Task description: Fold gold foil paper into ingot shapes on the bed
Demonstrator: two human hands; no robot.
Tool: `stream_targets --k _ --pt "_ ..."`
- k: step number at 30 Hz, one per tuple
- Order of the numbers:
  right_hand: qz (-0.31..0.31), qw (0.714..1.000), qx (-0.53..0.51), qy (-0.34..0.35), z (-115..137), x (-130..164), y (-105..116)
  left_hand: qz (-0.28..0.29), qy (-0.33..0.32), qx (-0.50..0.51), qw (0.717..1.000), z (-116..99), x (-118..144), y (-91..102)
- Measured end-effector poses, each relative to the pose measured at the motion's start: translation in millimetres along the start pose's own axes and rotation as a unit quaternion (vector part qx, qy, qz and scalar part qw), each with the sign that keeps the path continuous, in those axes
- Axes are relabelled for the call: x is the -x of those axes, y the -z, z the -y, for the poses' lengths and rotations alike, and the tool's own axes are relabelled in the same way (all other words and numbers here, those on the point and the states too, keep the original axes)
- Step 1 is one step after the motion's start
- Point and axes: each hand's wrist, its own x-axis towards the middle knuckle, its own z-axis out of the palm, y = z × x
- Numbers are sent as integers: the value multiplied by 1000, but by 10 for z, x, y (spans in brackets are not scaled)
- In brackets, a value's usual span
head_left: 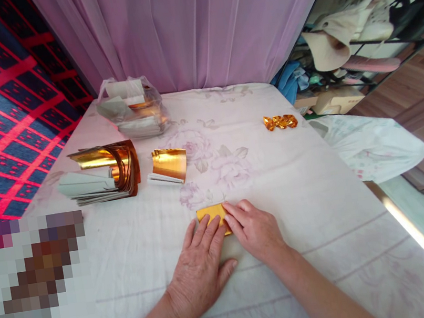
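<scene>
A small folded piece of gold foil paper (210,211) lies flat on the cloth-covered table in front of me. My left hand (195,262) rests palm down, its spread fingertips pressing on the paper's lower left part and its thumb out to the side. At the paper's right edge, my right hand (256,229) has its fingers curled, with thumb and index finger closed on that edge. Beyond my left hand sits a small curved stack of gold foil sheets (171,164) with white backs. Left of it is a thicker, bent stack of gold foil sheets (129,166).
A clear plastic bag (131,110) of more foil sheets stands at the back left. Shiny folded gold pieces (280,121) sit in a row at the back right. A white plastic bag (381,144) hangs beside the table, near a cluttered shelf (370,42). Purple curtains (185,30) close the back.
</scene>
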Motion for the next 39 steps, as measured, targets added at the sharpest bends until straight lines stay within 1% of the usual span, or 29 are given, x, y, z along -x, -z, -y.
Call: stream_targets --k 20,28,33,39 --pt "37 999 9 2 -7 -12 24 22 4 -16 1000 -9 -27 29" --pt "60 997 -18 -45 -10 -42 48 8 18 7 1000 -13 -20 7" --pt "94 992 -34 -83 24 -137 123 10 10 4 1000 -7 -16 7" --pt "172 972 -89 -133 -16 -447 259 -5 20 8 1000 -10 -29 -5"
